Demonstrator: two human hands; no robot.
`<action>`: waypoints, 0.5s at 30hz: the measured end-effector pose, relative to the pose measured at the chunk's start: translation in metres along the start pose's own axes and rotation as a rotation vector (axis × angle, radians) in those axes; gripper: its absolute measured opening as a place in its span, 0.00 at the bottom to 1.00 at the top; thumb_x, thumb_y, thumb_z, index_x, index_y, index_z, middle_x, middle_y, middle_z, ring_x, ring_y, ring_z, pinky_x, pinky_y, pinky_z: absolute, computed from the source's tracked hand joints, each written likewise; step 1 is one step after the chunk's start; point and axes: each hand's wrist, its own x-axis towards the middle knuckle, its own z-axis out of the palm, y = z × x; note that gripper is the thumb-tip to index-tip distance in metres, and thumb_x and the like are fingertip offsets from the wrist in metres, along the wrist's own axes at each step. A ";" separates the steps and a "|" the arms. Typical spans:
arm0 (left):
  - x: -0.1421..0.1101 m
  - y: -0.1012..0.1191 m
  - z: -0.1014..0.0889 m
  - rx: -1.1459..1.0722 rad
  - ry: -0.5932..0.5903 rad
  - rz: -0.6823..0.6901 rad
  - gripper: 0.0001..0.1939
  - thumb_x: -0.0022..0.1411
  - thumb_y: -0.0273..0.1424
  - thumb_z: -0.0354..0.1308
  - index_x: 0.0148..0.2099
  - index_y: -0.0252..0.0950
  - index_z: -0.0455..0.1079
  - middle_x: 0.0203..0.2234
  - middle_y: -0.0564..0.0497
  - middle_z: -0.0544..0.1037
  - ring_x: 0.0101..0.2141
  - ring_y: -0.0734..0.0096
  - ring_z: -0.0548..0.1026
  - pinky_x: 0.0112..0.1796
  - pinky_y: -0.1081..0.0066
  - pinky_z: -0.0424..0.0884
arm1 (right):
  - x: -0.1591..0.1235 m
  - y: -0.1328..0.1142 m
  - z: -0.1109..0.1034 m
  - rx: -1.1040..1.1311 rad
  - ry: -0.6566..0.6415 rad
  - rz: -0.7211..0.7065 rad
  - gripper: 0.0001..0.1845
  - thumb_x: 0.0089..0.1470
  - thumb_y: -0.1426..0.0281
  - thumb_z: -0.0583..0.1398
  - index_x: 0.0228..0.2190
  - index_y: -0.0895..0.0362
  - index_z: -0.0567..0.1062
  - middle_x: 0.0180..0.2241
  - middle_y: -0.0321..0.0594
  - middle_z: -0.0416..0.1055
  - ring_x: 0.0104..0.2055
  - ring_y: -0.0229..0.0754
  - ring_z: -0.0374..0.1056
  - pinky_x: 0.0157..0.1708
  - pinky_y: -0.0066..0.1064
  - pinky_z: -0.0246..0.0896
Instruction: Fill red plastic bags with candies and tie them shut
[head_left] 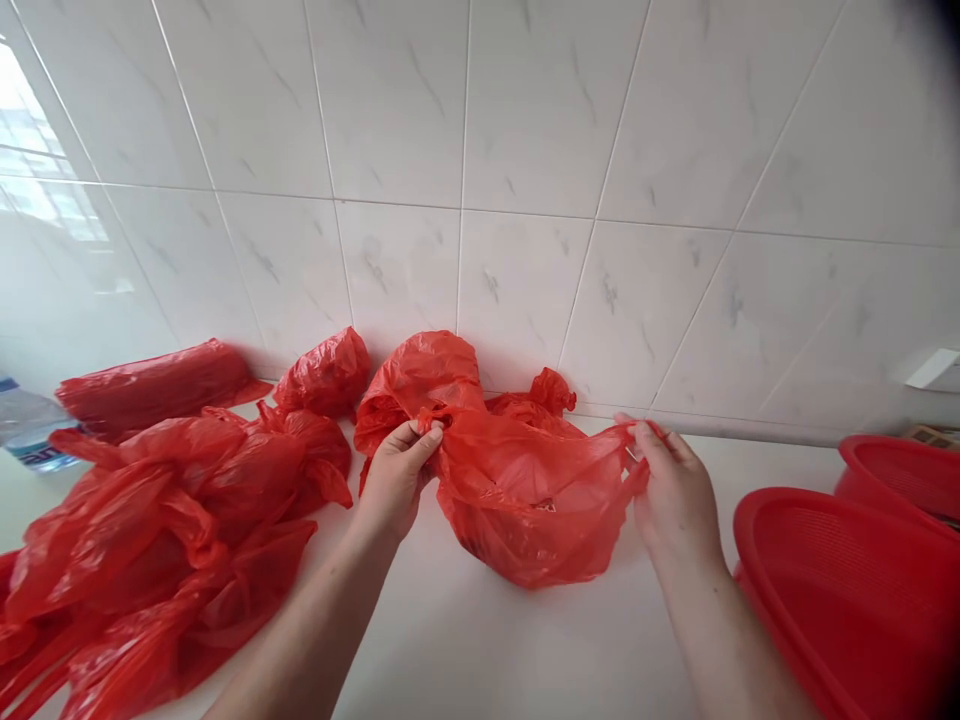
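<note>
Bag: the red bag [532,545] is held in front of the tiled wall [525,280], between the hands; whether the counter [540,650] is touched cannot be told.
Left hand [399,472]: bunched plastic is pinched at one end.
Right hand [673,490]: the opposite end is pinched.
Progress: the bag is judged spread but untied; no closing knot is seen.
Direction: the mouth is turned upward, the long axis stretched left to right.

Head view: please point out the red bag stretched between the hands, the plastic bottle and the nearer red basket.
Red bag [536,540], head view: front wall, below its opening.
Plastic bottle [39,450], head view: label on its side.
Nearer red basket [825,555], head view: inner wall.
</note>
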 end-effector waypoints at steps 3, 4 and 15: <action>0.000 0.016 0.009 0.081 0.013 0.123 0.10 0.52 0.33 0.67 0.35 0.35 0.71 0.29 0.55 0.74 0.28 0.79 0.71 0.31 0.78 0.69 | 0.010 -0.004 0.004 0.186 0.029 -0.041 0.14 0.46 0.61 0.66 0.31 0.56 0.73 0.38 0.40 0.74 0.43 0.42 0.70 0.36 0.29 0.67; -0.002 0.021 0.010 0.153 0.011 0.169 0.10 0.53 0.33 0.66 0.36 0.35 0.72 0.29 0.55 0.75 0.29 0.78 0.71 0.32 0.77 0.70 | 0.013 -0.004 0.004 0.229 0.026 -0.044 0.13 0.46 0.61 0.66 0.31 0.56 0.72 0.36 0.39 0.74 0.43 0.42 0.70 0.36 0.30 0.67; -0.031 0.066 0.019 0.546 0.215 0.405 0.06 0.54 0.31 0.64 0.35 0.36 0.75 0.26 0.53 0.78 0.24 0.76 0.73 0.24 0.79 0.70 | 0.021 -0.007 -0.002 0.352 -0.107 0.066 0.13 0.50 0.59 0.65 0.33 0.53 0.72 0.36 0.34 0.69 0.42 0.41 0.70 0.41 0.35 0.68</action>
